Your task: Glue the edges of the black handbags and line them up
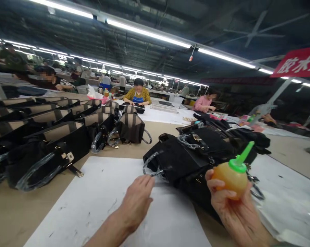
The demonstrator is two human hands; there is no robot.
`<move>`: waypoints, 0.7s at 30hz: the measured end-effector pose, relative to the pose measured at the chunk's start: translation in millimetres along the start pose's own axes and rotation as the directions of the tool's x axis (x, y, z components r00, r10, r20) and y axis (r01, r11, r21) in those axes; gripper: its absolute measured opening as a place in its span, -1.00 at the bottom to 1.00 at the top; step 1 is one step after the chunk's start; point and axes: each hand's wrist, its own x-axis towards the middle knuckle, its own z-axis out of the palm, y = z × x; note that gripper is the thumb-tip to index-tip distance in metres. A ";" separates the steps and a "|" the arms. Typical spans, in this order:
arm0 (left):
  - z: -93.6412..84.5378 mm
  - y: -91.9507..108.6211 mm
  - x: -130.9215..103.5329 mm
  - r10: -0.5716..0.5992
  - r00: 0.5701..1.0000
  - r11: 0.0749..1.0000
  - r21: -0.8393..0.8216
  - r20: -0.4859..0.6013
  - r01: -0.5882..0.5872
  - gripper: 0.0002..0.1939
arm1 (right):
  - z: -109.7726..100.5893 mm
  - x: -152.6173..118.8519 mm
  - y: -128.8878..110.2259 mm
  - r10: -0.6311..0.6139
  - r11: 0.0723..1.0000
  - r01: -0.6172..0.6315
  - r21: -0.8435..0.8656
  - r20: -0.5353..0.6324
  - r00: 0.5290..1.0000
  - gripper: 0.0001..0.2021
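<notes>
My right hand [229, 202] is wrapped round a squeeze bottle [230, 178] of amber liquid, whose green nozzle tilts up and to the right. Over the white sheet [93, 192], my left hand [139, 192] has its fingers bent together at the plastic-wrapped handle [151, 164] of a black bag [175, 157]. Whether those fingers grip the handle is hidden. More black bags with gold clasps [211, 140] are heaped behind it, to the right.
Rows of upright black bags with beige linings [57, 133] fill the table's left side. Clear plastic [288, 202] lies at the right. Across the table a person in a yellow top [138, 94] handles black pieces; other people sit farther off.
</notes>
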 end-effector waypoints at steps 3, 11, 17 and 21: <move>21.2 23.0 52.0 -0.103 0.994 0.993 0.058 0.022 0.102 -0.53 | -2.0 -9.6 -8.3 -0.025 0.999 0.023 -0.025 -0.052 0.998 -0.10; -37.5 4.9 77.8 -0.197 0.976 0.980 0.001 -0.087 0.198 -0.85 | -47.2 -5.5 -36.7 -0.028 0.996 0.032 -0.083 0.054 0.998 -0.22; -157.7 -3.3 41.7 -0.235 0.961 0.939 -0.288 -0.144 0.187 -0.79 | -87.3 0.1 -27.8 0.060 0.996 -0.053 -0.064 0.115 0.991 -0.17; -192.7 -5.8 -21.4 -0.396 0.911 0.799 -0.530 -0.112 0.283 -0.71 | -100.4 4.8 -29.9 0.086 0.996 -0.082 -0.041 0.138 0.987 -0.16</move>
